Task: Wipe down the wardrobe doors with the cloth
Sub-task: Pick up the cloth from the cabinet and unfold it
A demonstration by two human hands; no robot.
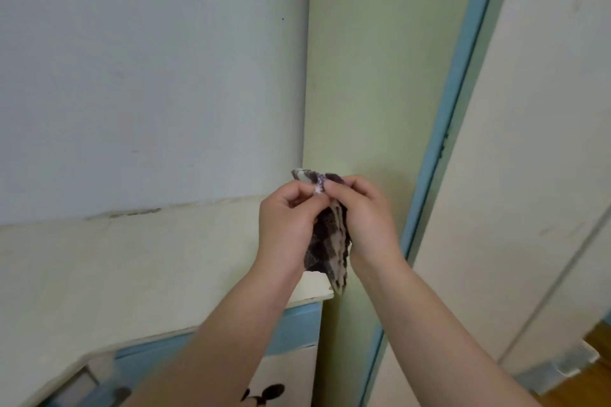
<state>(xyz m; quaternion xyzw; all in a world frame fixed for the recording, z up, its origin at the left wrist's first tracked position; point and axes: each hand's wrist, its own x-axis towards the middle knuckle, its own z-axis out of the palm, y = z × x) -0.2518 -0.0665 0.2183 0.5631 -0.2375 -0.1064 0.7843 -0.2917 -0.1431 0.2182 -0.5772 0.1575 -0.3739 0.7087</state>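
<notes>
Dark-and-cream striped cloth [330, 241], bunched, long axis hanging downward; top edge pinched by left hand [287, 225] and right hand [367, 221] together. Held left of the cream wardrobe door [529, 175], apart from it; right hand nearer.

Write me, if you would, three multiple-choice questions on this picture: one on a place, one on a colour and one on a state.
1. Where is the cloth?
A) held up between the left hand and the right hand
B) spread flat on the cabinet
C) lying on the floor

2. What colour is the trim strip beside the green panel?
A) red
B) light blue
C) black

3. What is the left hand doing?
A) hanging idle
B) pinching the cloth
C) pressing flat on the wall

Answers: 1 A, both hands grip it in front of the green panel; 2 B, the strip is plainly light blue; 3 B, its fingers curl onto the cloth's top edge.
</notes>
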